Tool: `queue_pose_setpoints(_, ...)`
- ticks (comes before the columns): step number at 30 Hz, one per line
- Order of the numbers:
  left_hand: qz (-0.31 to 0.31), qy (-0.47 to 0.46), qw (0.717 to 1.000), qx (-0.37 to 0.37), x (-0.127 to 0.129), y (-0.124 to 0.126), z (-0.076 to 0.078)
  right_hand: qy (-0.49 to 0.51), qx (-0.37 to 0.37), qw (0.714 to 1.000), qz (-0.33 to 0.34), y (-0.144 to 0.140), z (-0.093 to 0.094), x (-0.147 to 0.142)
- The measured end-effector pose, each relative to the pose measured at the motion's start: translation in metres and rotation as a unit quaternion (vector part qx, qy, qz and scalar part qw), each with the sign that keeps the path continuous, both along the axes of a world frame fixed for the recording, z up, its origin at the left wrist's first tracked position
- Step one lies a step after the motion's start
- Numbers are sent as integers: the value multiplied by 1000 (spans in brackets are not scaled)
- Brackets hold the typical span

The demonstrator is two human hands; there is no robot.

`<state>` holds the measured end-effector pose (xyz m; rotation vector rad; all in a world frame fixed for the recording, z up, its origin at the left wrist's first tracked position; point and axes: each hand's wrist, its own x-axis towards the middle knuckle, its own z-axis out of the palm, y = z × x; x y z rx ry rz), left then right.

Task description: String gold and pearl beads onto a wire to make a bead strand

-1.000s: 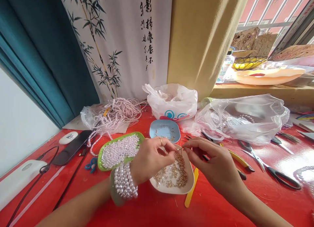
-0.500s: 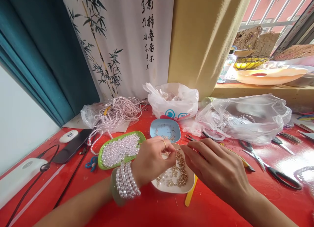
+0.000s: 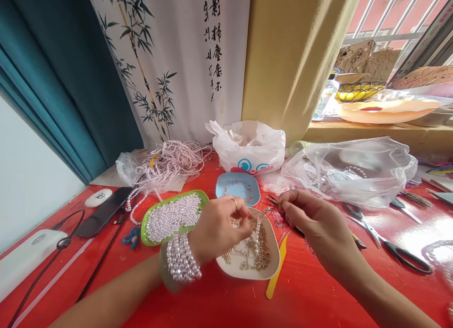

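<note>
Over the cream dish of gold beads, my left hand is closed in a pinch on a thin strand. A short beaded length of it hangs over the dish, and a fine line runs toward the other hand. My right hand is also closed, thumb and forefinger together, at the right end of that line; the exact piece between its fingertips is too small to make out. Pliers tips lie just beyond these fingertips. Several pearl bracelets circle my left wrist.
A green tray of white pearls stands left of my left hand, a blue dish behind. Yellow tweezers lie beside the cream dish. Scissors are at right; plastic bags and pearl strings line the back.
My right hand has moved right, away from my left, and turned into a pinch. The beaded strand now shows between them. My left hand has stayed nearly in place.
</note>
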<state>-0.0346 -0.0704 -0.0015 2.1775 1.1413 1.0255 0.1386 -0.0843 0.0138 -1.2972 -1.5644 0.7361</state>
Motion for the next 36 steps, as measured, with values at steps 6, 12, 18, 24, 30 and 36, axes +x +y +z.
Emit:
queue_pose_setpoints(6,-23,-58,994,-91,1,-1,6,105,-51,993,14,0,4,-4)
queue_pose_setpoints(12,-48,-53,996,-54,0,0,3,115,-74,990,28,-2,1,-6)
queue_pose_setpoints(18,-63,-45,996,53,-2,5,-5,-77,19,997,20,0,-2,-1)
queue_pose_setpoints(24,-68,19,988,138,-4,6,-7,-381,326,864,36,-2,-6,7)
queue_pose_setpoints(30,-62,57,978,189,-5,6,-9,-508,382,769,77,-4,-1,10)
queue_pose_setpoints(36,-40,130,968,210,-6,4,-11,-520,381,758,98,-1,-7,10)
